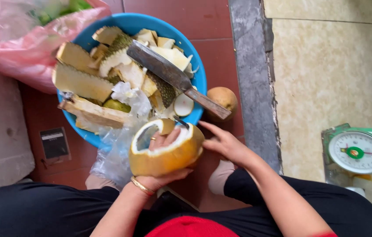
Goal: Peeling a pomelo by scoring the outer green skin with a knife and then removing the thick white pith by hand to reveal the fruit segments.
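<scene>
A yellow pomelo point(168, 160) with its top rind cut away, showing white pith, is held above my lap. My left hand point(161, 177) cups it from below, and the ringed fingers curl over into the opened top. From the right, my right hand point(225, 145) pinches the pomelo's rim between fingertips and thumb. Just beyond the pomelo, a large cleaver point(172, 77) with a wooden handle lies across a blue basin point(197, 66). The basin is full of cut jackfruit rinds point(82, 81).
A second round yellow fruit point(224, 97) sits on the red tiles right of the basin. A pink plastic bag point(23, 44) lies at top left and a clear bag point(113, 151) by the basin. A green dial scale point(357, 151) stands at right, past a grey stone strip point(254, 79).
</scene>
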